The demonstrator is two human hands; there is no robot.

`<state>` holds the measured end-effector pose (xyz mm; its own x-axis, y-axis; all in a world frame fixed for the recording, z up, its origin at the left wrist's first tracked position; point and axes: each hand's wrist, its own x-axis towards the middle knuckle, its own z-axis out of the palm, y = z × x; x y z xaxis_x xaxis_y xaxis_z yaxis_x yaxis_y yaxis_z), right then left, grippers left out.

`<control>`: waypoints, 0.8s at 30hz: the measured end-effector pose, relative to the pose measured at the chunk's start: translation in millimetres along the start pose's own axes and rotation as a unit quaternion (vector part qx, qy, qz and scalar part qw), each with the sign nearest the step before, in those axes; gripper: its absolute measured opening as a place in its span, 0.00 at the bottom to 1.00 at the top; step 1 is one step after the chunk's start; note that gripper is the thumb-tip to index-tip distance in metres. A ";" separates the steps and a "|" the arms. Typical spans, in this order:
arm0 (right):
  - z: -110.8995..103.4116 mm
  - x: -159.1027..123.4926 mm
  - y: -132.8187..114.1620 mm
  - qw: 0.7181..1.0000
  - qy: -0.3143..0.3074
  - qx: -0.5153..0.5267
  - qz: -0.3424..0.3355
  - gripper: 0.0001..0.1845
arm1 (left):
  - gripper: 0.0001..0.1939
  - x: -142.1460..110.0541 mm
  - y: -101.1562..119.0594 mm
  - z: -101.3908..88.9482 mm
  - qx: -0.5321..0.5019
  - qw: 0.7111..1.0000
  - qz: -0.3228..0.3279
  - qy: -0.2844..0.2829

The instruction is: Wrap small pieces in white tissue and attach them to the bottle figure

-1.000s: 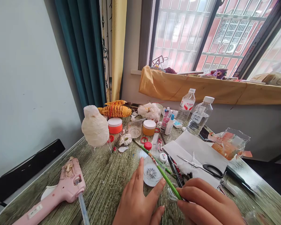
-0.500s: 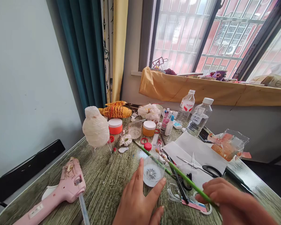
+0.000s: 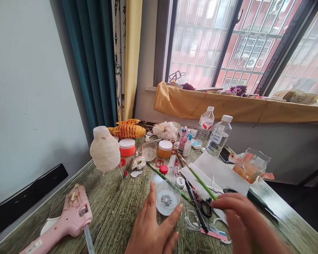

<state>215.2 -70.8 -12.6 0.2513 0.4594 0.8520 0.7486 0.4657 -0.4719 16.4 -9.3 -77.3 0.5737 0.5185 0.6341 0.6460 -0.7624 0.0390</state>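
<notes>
Brush [image 3: 198, 179] now clear of cup [image 3: 168, 198], right hand [image 3: 247, 215] pinching it, left hand [image 3: 154, 225] spread

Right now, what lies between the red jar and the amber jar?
A clear round container stands between the red jar and amber jar, in the head view.

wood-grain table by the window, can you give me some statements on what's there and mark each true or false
1. The right hand holds a green-handled paintbrush. True.
2. The pink plastic glue gun lies at the picture's right edge. False: it lies at the left.
3. The round red-orange jar has a white lid on. True.
4. The clear plastic bottle with the red-and-white label is capped. False: its mouth is uncapped.
5. The left hand has its fingers spread beside a small clear round dish. True.
</notes>
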 end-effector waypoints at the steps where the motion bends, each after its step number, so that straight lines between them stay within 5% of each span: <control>1: 6.2 0.5 -1.5 0.997 -0.054 -0.009 -0.053 0.08 | 0.43 0.0 -0.6 0.5 0.004 1.000 0.002 0.005; 4: 18.2 4.7 -2.0 0.973 -0.164 -0.046 -0.154 0.07 | 0.37 0.7 -3.5 1.6 0.017 0.999 0.032 0.015; 8: 22.3 6.6 -0.3 0.949 -0.238 -0.105 -0.180 0.09 | 0.29 3.5 -5.7 2.2 0.054 0.997 0.053 -0.008; 24: 35.3 1.1 -12.8 0.938 -0.266 -0.158 -0.158 0.20 | 0.27 7.4 -3.9 -3.6 0.067 0.996 0.060 -0.011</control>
<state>184.2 -49.5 -13.6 -0.2924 0.6884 0.6638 0.8998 0.4331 -0.0527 16.3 -4.0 -70.0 0.6617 0.4359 0.6101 0.6320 -0.7620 -0.1411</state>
